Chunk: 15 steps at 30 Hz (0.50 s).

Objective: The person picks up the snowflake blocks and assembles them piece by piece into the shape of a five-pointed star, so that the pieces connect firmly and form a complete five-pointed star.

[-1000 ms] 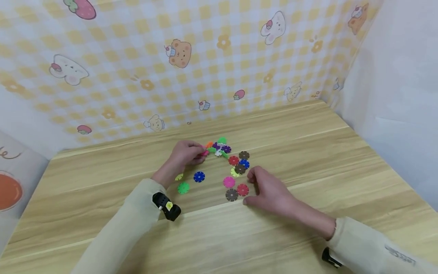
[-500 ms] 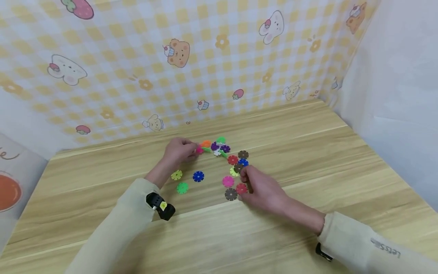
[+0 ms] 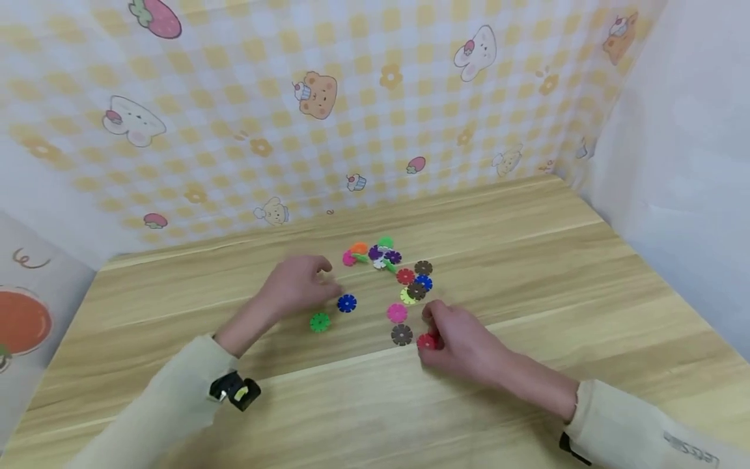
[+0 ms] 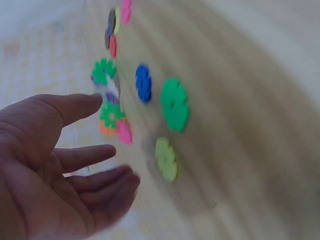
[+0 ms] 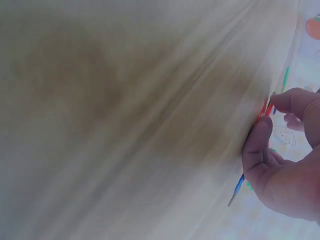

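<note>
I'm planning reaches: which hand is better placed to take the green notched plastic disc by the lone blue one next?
Probably the left hand: it holds nothing and is nearer the green disc. The right hand has a red notched plastic disc between thumb and fingers.

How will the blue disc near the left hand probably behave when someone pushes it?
The blue disc looks small and thin, so probably light. Lying flat on the table, it would likely slide, not roll. Its notched edge may help grip.

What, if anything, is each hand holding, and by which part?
The right hand holds a red disc by the edge nearest the palm; the exact fingertip contacts are hidden. The left hand holds nothing.
</note>
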Tool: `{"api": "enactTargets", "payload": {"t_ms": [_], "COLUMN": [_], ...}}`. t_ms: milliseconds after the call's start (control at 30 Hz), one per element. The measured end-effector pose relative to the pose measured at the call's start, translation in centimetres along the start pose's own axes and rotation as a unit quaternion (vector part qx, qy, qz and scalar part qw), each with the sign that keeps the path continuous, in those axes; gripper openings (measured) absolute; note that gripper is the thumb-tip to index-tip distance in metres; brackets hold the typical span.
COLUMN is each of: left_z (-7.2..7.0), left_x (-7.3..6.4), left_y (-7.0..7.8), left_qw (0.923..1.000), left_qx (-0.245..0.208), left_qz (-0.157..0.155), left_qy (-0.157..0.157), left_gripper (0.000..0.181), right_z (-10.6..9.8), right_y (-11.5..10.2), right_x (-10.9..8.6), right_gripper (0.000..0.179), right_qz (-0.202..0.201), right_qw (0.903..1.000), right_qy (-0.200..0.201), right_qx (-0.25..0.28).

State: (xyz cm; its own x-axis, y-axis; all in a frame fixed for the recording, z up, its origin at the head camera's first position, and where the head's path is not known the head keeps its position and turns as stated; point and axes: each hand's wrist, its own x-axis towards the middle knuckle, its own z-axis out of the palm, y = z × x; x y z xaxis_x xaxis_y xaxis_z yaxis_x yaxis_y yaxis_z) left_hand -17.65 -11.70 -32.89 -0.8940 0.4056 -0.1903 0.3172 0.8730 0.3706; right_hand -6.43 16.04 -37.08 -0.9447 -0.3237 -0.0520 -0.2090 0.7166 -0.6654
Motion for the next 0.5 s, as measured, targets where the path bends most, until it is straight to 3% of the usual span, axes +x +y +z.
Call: {"api": "enactTargets", "payload": {"t_ms": [133, 233, 500], "left_z": [1.9, 3.0, 3.7], "left_x": [-0.7, -1.1, -1.4], "left_y": [0.6, 0.7, 0.7], "left_qw": [0.9976, 0.9964, 0.9965], "left_qx": [0.063, 0.077, 0.063], "left_qz": [0.027, 0.035, 0.036], "left_qy": [0.002, 0.013, 0.041], "left_gripper": [0.059, 0.056, 0.043], "right_z": [-0.1, 0.0, 0.6], "right_y": [0.1, 0.2, 0.1], "right_x": [-1.0, -1.5, -2.0], "right_gripper": [0.053, 0.055, 0.053], "right_qz": [0.01, 0.008, -0.027], "right_qw": [0.9981, 0.9961, 0.9996], "right_qy": [-0.008, -0.004, 0.006], "right_qx": [0.061, 0.088, 0.01]}}
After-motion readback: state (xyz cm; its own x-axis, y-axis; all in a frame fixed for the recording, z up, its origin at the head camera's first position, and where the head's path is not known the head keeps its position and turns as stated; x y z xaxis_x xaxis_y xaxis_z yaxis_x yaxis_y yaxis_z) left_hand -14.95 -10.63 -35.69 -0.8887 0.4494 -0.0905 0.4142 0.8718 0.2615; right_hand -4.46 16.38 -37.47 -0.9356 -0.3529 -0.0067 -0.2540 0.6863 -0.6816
